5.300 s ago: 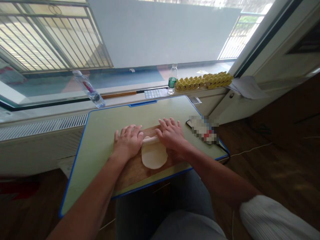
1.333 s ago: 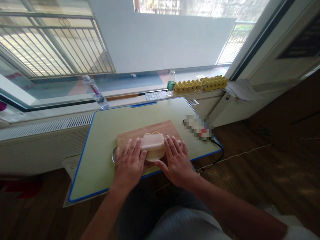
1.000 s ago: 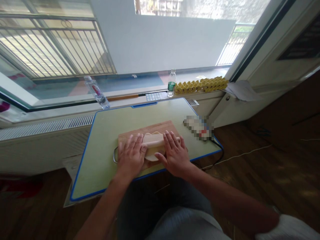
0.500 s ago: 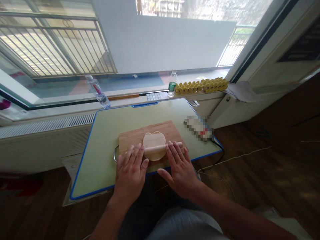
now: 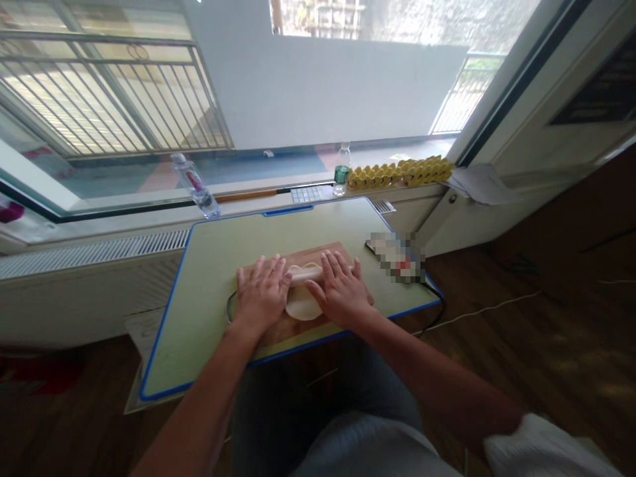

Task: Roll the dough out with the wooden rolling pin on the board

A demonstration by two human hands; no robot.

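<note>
A pale wooden rolling pin (image 5: 305, 274) lies across the far part of a flattened round of dough (image 5: 302, 306). Both rest on a wooden cutting board (image 5: 309, 256) whose metal handle shows at the left. My left hand (image 5: 262, 291) lies palm down over the pin's left end, fingers stretched forward. Over the other end is my right hand (image 5: 342, 286), also flat, with its thumb apart above the dough. The palms hide both ends of the pin.
The board is on a light green folding table (image 5: 193, 331) with a blue rim. A blurred-out device (image 5: 395, 257) with a black cable lies at the right. Along the windowsill are two plastic bottles, one labelled green (image 5: 342, 173), one tilted (image 5: 196, 185), and yellow egg trays (image 5: 397, 173).
Both hands have pushed forward, away from my body, and the rolling pin has rolled from the near half of the dough to its far part. The board has stayed put.
</note>
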